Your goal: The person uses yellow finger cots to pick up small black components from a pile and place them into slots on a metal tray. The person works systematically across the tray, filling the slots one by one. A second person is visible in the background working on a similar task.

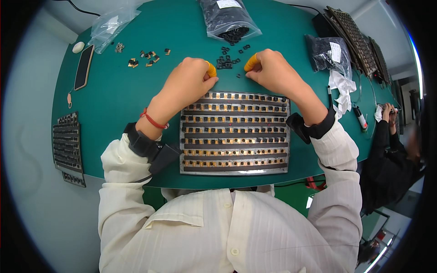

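Note:
My left hand (195, 76) is curled at the far edge of the metal tray, its thumb and yellow-covered index finger drawn together beside a small pile of black square parts (224, 63). Across the pile, my right hand (272, 69) is also closed, with a yellow cover on its index finger. Whatever either hand pinches is hidden or too small to make out. Below the hands lies the tray (234, 172), with several rows of small black squares on gold-coloured pieces, separated by dark strips.
An open bag of black parts (227, 18) lies beyond the pile. Left are gold-and-black pieces (149, 56), a phone (83, 67) and stacked trays (67, 144). Right are another bag (321, 53), crumpled tissue (343, 93), a marker (360, 118) and upright trays (353, 38). A co-worker (389, 159) sits beyond.

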Motion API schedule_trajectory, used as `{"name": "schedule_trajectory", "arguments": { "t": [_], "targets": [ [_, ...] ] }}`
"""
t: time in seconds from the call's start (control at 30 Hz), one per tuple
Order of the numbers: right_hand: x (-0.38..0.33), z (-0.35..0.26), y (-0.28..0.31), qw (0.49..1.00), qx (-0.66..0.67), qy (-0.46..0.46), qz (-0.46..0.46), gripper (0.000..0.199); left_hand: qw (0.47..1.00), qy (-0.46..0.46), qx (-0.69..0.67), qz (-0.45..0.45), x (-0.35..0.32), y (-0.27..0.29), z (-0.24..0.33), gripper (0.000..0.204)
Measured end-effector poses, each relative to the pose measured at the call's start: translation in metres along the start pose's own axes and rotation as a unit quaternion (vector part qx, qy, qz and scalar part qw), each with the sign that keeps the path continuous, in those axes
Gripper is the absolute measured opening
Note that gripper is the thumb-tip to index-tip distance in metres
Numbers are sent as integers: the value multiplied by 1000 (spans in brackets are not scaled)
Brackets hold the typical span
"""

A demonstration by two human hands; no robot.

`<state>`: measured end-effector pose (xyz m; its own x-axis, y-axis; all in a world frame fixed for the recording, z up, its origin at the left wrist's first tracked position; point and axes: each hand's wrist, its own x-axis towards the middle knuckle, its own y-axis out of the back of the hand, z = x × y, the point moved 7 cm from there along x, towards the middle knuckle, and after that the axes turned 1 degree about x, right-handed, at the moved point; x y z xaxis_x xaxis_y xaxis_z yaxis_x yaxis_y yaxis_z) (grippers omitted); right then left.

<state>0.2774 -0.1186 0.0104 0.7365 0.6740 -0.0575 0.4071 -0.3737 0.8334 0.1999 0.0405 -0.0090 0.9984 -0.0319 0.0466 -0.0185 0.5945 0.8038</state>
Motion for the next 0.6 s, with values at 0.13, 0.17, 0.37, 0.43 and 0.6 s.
{"name": "schedule_trajectory", "arguments": {
  "t": [0.13,0.17,0.37,0.43,0.6],
  "targets": [
    [2,-10,-9,1000,-6,-10,-24,22,987,-64,106,100,-5,10,6,17],
    [4,-12,-11,1000,-7,1,-16,22,984,-66,117,120,-4,10,-1,17],
    [6,-13,-18,999,-13,42,19,20,993,-22,31,111,-12,18,-14,20],
    [6,-9,-15,999,5,30,25,19,996,-11,-11,88,-12,16,-11,21],
    [2,-16,-13,1000,-7,4,-14,18,997,11,31,63,-5,8,4,22]
  ]
}}
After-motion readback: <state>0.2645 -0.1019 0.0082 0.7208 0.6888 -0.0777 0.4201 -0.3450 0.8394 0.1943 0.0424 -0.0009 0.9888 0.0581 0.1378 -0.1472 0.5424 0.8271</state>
